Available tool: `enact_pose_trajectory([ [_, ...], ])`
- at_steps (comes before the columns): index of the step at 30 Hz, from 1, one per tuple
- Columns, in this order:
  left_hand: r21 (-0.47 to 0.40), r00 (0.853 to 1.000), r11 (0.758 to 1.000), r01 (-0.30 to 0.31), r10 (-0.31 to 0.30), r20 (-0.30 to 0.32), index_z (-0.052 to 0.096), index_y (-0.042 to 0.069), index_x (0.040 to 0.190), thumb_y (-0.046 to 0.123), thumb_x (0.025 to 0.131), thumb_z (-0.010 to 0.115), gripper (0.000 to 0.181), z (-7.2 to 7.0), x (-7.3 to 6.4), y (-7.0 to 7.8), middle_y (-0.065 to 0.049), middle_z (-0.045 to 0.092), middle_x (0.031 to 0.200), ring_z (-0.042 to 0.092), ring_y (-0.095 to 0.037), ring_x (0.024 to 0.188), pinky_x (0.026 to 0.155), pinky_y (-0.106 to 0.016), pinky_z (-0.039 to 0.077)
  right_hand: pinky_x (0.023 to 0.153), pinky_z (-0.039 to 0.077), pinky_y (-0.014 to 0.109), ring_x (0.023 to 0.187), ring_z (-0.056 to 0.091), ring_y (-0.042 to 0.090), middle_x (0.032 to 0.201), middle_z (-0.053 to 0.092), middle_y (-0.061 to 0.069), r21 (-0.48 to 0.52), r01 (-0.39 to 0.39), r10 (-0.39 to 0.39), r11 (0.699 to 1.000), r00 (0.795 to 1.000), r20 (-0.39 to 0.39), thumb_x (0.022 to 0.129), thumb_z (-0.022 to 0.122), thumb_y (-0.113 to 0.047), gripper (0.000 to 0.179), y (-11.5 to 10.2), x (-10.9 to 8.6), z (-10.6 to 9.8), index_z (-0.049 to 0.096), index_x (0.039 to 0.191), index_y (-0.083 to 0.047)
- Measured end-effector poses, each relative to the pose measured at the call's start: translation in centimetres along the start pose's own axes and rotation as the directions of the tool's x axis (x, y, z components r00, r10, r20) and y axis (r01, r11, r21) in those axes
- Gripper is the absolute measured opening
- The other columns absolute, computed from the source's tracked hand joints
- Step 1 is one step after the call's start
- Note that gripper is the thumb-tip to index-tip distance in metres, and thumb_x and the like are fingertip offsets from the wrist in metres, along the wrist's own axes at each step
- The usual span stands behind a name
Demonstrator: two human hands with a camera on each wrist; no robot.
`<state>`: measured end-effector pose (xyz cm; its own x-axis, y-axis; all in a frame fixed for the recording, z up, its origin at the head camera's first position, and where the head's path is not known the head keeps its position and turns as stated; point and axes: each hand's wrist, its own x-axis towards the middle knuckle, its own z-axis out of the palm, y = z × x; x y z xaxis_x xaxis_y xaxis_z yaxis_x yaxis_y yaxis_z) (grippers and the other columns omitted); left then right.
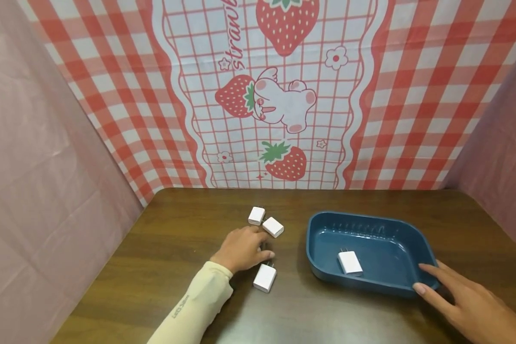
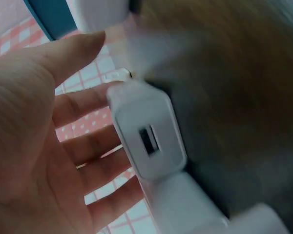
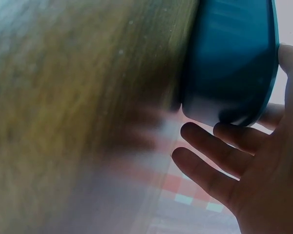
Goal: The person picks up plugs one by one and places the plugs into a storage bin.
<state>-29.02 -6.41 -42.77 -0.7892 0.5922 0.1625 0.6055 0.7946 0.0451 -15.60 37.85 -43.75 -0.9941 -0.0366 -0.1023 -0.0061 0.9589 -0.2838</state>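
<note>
My left hand (image 1: 242, 248) reaches over several white USB charger plugs, its thumb and fingers apart. In the left wrist view, a charger (image 2: 149, 134) with its USB port facing the camera lies right by the fingertips; the hand hides most of it from the head view. Another charger (image 1: 264, 277) lies just in front of the thumb, and two more, one of them the tilted charger (image 1: 273, 227), lie beyond the fingers. At the right, my right hand (image 1: 468, 298) pinches the near right corner of a dark blue tray (image 1: 370, 285) between thumb and index finger.
One charger (image 1: 349, 263) lies inside the tray, near its front wall. Everything stands on a brown wooden table (image 1: 163, 229). A red-and-white checked strawberry cloth (image 1: 284, 110) hangs behind it, and pink curtains (image 1: 47, 191) flank both sides.
</note>
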Motion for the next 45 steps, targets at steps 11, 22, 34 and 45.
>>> enact_pose_trajectory([
  [11,0.039,0.990,0.990,0.139,-0.140,0.033,0.071,0.017,0.112,0.049,0.083,0.077,0.043,-0.5,-0.9,-1.1,-0.007,0.065,0.104,0.064,-0.026,0.098,0.073,-0.046,0.053,0.078,0.036,0.078,0.112,0.043,0.071,0.139,0.034,0.048,-0.006,-0.012,0.012,1.000,1.000,-0.003,0.097,0.044,-0.067,0.086,-0.1,0.0,0.0,0.045,0.142,0.006],
  [22,0.083,0.965,0.970,0.229,-0.238,0.115,0.069,0.018,0.117,0.057,0.079,0.077,0.055,-1.3,-0.9,-1.3,-0.007,0.069,0.107,0.065,-0.029,0.100,0.076,-0.048,0.051,0.075,0.038,0.076,0.110,0.045,0.070,0.139,0.033,0.049,-0.001,-0.022,0.022,1.000,1.000,0.008,0.096,0.044,-0.069,0.088,-0.3,0.0,-0.1,0.045,0.142,0.006],
  [34,0.109,0.984,0.982,0.157,-0.165,0.061,0.072,0.015,0.112,0.047,0.086,0.072,0.042,-1.0,-0.8,-1.0,-0.005,0.072,0.098,0.067,-0.026,0.090,0.075,-0.045,0.050,0.075,0.038,0.076,0.110,0.045,0.070,0.139,0.035,0.048,-0.001,-0.026,0.026,1.000,1.000,0.017,0.096,0.043,-0.070,0.089,-0.1,-0.2,0.1,0.046,0.142,0.006],
  [45,0.089,0.983,0.979,0.182,-0.179,-0.035,0.070,0.016,0.091,0.048,0.086,0.068,0.033,-0.6,-0.3,-0.5,-0.001,0.070,0.081,0.068,-0.023,0.078,0.059,-0.044,0.050,0.074,0.041,0.074,0.108,0.047,0.068,0.135,0.037,0.050,-0.005,-0.032,0.032,0.999,0.997,0.076,0.097,0.041,-0.069,0.089,-0.5,0.1,-0.1,0.045,0.140,0.009],
])
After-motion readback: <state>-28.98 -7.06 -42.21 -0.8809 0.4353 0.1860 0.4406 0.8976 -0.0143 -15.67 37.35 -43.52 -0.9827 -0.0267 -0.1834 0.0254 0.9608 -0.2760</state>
